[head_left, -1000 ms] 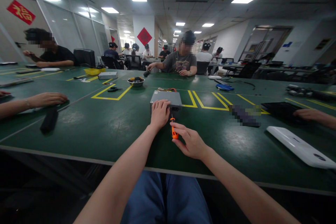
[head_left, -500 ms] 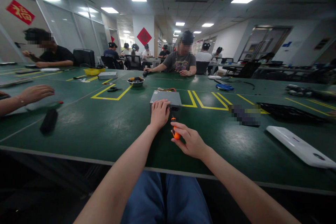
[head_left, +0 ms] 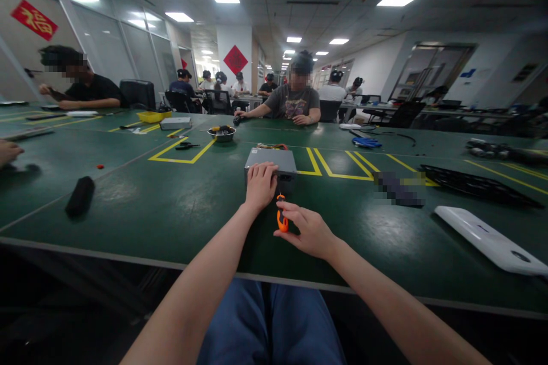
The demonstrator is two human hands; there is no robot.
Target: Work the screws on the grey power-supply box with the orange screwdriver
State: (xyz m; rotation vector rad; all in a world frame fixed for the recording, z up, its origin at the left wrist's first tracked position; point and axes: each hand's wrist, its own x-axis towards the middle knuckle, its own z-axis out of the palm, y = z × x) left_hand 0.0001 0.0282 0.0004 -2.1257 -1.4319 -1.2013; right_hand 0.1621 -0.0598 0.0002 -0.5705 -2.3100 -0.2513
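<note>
A grey metal computer power supply unit (head_left: 266,159) sits on the green table in front of me, coloured wires at its far side and a socket on the face toward me. My left hand (head_left: 260,187) holds it at the left, fingers laid over its top edge and thumb down its near face. Between the thumb and fingers of my right hand (head_left: 309,229) is an orange and black screwdriver (head_left: 282,220), pointing away from me. Its tip is close to the near face of the unit; whether it touches a screw is too small to tell.
A metal bowl (head_left: 221,134) holding tools stands beyond the unit; black pliers (head_left: 186,146) lie left of it. At right are a white device (head_left: 490,239) and a black panel (head_left: 479,187). A black block (head_left: 80,197) lies left. Another person (head_left: 295,97) sits opposite.
The screwdriver has shifted slightly left and toward me, its handle more upright. My left hand and the unit have stayed put. A neighbour's hand at left has drawn back toward the frame edge.
</note>
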